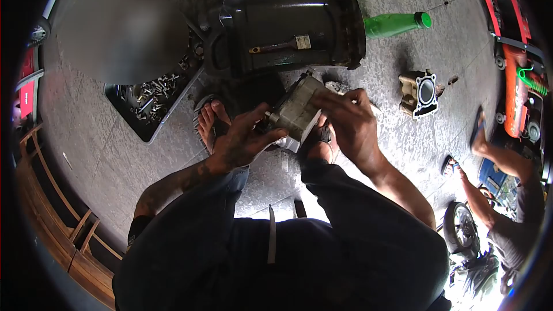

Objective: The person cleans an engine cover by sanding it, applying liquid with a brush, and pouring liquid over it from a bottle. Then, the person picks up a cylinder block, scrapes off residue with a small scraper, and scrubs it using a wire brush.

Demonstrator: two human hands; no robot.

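A boxy grey metal engine part (299,107) is held tilted between my feet, above the floor. My left hand (243,137) is closed round its lower left side, with the thumb along the near edge. My right hand (348,120) is bent over the part's upper right side, its fingertips against the metal and slightly smeared by motion. Anything small under those fingers is hidden. Just beyond the part lies a black plastic basin (230,37) with a wet-looking bottom, and in it rests a paintbrush (279,45).
An engine cylinder block (419,94) stands on the floor at right. Beside the basin lies a green bottle (397,24). A black tray (151,138) of bolts sits at left, near a wooden bench (57,236). Another person (512,224) is at right by a motorcycle wheel (461,227) and an orange compressor (514,92).
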